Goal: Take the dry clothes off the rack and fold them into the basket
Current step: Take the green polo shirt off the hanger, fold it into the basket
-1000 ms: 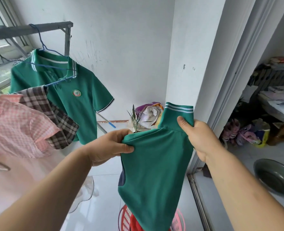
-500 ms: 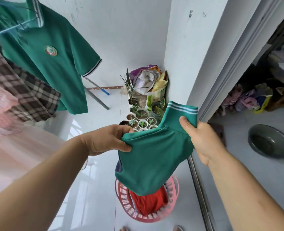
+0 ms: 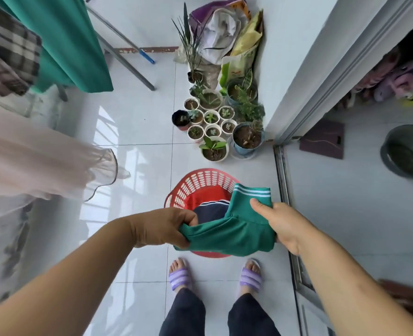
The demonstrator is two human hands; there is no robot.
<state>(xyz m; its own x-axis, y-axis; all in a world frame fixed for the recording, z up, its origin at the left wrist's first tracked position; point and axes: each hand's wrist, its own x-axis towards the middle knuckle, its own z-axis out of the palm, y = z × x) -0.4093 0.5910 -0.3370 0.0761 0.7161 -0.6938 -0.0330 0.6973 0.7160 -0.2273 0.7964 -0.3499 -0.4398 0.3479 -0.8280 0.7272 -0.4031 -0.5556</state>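
Observation:
A folded green garment [image 3: 234, 232] with a white-striped collar hangs between both hands, just above the red plastic basket [image 3: 195, 183] on the floor. My left hand [image 3: 163, 226] grips its left end. Its right end, below the collar, is pinched by my right hand [image 3: 277, 220]. Inside the basket lie a red cloth [image 3: 206, 196] and a dark navy piece [image 3: 210, 210]. On the rack at the upper left still hang a green shirt [image 3: 65, 44], a plaid shirt [image 3: 6, 52] and a pale pink garment [image 3: 28, 163].
Several small plant pots [image 3: 212, 122] and bags [image 3: 225, 27] stand against the wall beyond the basket. A rack leg [image 3: 125, 61] slants across the floor. A sliding door track [image 3: 284, 190] runs at the right, with a grey basin [image 3: 408, 154] beyond. My sandalled feet [image 3: 180, 275] stand just behind the basket.
My view tilted down from the rack to the floor. Both hands lowered the green garment, now bunched shorter, to just above the basket.

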